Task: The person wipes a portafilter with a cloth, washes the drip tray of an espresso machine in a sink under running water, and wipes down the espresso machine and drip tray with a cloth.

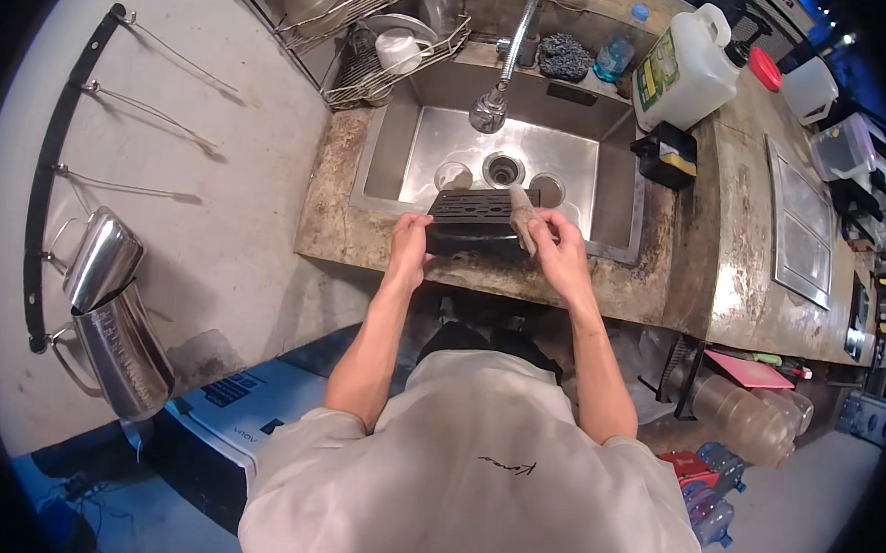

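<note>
A black drip tray with a slotted top (470,210) is held over the front edge of the steel sink (450,137). My left hand (411,243) grips its left end, with the thumb on the upper edge and the other fingers partly hidden. At the tray's right end, my right hand (559,251) is closed around a crumpled greyish-brown cloth (523,221). The cloth lies against the slotted top. Behind the tray, the metal faucet head (488,113) hangs above the basin, and the drain (504,169) shows beneath it.
A wire dish rack (403,74) with a white cup (400,51) stands back left. Behind the sink are a dark scouring pad (565,57) and a blue bottle (617,55). A large white jug (686,69) and a black box (667,155) stand right. Metal pitchers (124,350) hang left.
</note>
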The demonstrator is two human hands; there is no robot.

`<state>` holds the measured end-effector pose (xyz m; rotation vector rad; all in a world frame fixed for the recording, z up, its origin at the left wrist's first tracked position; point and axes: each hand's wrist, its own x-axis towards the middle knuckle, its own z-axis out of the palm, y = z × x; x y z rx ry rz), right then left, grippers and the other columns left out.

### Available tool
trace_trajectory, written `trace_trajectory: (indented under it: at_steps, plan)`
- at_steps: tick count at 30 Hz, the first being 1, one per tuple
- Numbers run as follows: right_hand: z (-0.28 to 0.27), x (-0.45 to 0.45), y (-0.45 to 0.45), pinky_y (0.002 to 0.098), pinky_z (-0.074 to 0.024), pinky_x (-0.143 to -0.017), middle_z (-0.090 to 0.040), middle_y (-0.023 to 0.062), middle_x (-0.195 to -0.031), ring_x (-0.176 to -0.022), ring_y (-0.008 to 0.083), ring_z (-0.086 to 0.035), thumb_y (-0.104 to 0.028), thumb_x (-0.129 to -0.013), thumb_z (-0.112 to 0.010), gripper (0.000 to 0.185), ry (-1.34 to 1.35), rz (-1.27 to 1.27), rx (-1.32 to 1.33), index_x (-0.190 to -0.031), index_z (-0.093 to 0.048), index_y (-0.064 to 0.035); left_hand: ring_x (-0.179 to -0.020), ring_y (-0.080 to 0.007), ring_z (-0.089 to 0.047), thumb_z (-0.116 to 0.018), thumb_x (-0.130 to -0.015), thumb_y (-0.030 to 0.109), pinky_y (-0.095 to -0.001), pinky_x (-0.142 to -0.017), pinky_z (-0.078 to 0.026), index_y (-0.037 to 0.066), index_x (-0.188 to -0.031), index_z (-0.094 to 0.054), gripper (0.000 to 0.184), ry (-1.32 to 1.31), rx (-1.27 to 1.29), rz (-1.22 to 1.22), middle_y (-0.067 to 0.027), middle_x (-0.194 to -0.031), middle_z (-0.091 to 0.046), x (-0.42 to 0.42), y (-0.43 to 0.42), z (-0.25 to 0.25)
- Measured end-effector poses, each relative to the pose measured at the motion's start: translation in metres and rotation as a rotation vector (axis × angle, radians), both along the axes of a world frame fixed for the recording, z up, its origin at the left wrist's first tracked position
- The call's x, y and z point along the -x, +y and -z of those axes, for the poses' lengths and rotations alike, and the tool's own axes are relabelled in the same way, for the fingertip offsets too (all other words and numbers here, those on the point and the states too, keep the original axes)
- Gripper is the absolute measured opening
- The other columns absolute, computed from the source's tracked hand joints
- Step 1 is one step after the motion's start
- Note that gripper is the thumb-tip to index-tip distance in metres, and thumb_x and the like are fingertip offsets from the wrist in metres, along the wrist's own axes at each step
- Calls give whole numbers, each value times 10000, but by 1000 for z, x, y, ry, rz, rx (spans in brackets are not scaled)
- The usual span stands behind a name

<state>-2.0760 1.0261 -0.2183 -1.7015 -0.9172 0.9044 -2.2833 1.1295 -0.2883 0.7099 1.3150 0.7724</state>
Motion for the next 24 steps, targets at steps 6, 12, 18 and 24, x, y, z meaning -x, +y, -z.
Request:
trace_trajectory:
  at_steps: [6,12,18,24]
  plan:
    - [-27,4,29,301,-473,-714,-660,102,-948,-778,204,-577,-217,-883,-567,274,-133,-12,-75,-992,-621,29,-722,-202,-586,-506,-891,153,-290,-508,-514,36,-976,-558,153,-91,71,-43,-119,-887,-591,-4,1,-18]
    - [-48,2,50,272,-465,-713,-656,104,-1009,-818,170,-572,-197,-897,-570,242,43,-39,-43,-1005,-638,8,-693,-228,-604,-489,-895,138,-295,-491,-514,12,-988,-550,168,-282,190,-103,-151,-899,-613,3,2,-7]
    - [-58,-16,53,237,-441,-685,-655,86,-974,-793,127,-556,-184,-905,-580,225,655,118,-146,-1009,-646,4,-676,-239,-607,-479,-893,113,-304,-518,-516,1,-988,-532,156,-528,299,-116,-158,-883,-621,4,6,40]
    - [-37,-82,57,205,-407,-622,-653,57,-882,-706,100,-531,-170,-913,-556,218,791,394,-134,-996,-650,8,-686,-222,-605,-490,-899,100,-298,-546,-514,23,-1040,-517,163,-305,112,-39,-147,-888,-626,-3,15,25]
